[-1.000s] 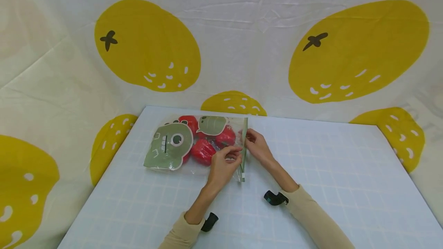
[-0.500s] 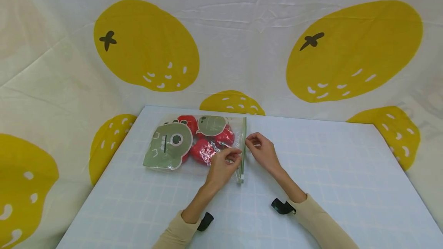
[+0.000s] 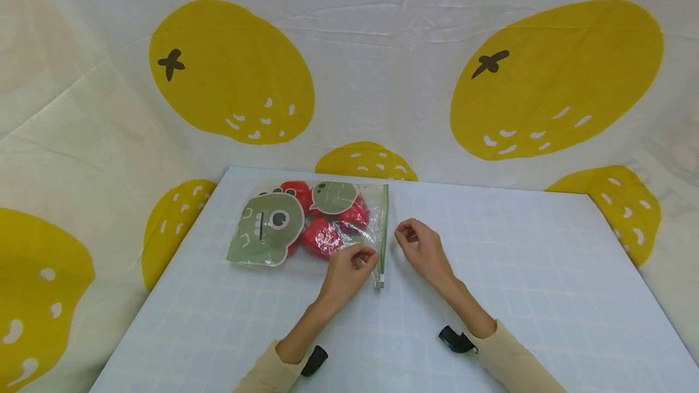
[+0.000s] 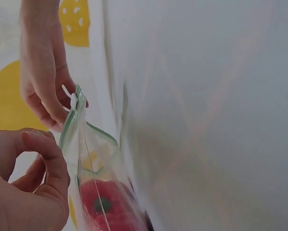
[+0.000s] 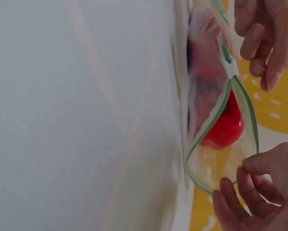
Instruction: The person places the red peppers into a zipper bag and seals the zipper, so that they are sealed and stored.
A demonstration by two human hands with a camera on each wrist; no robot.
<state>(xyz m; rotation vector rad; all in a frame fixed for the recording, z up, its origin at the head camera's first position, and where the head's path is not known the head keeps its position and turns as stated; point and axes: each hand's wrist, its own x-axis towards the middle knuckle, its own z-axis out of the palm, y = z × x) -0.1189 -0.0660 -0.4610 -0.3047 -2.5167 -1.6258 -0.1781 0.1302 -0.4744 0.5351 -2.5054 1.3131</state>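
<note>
A clear zip bag (image 3: 306, 268) with green cartoon prints lies at the table's back left. Inside are several red bell peppers (image 3: 321, 238). Its green-edged mouth faces right and gapes in the right wrist view, with a white slider (image 5: 230, 68) at the near end. My left hand (image 3: 347, 272) hovers over the bag near the mouth, fingers loosely bent with nothing seen between them. To the right of the mouth is my right hand (image 3: 428, 253), thumb and fingertips close together; a small gap parts it from the bag in the head view.
A pale blue checked table (image 3: 524, 272) spreads out in front and to the right. Behind it hangs a white cloth (image 3: 382, 77) with large yellow fruit prints. Each sleeve bears a black wrist camera (image 3: 457, 339).
My right hand has let go of the bag's edge and drawn back to the right and nearer. My left hand has drifted slightly nearer. The bag stays in place.
</note>
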